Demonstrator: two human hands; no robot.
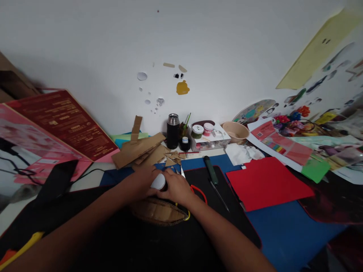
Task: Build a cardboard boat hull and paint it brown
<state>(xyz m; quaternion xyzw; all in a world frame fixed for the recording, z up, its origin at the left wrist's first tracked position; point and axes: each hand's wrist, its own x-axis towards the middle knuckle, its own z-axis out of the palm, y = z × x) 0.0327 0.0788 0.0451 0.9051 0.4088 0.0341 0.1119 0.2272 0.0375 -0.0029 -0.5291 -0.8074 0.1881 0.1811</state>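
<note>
Both my hands are wrapped round a small white-lidded jar [158,182] on the black mat. My left hand [146,182] grips it from the left, and my right hand [178,186] closes on it from the right. Just below them lies a boat-shaped piece of cardboard [160,212] with rough layered edges. A red loop-shaped handle [200,192] and a yellow one [187,216] show partly behind my right wrist. To the right rest a dark green cutter [210,170] and a thin pen-like tool [219,194].
Cardboard scraps [141,153], a black flask [172,132], an ink-like bottle [185,144] and a box with two small tubs [211,142] line the wall. A beige bowl [236,132], white tissue [242,154] and red sheet [269,183] lie right. A phone [58,179] sits left.
</note>
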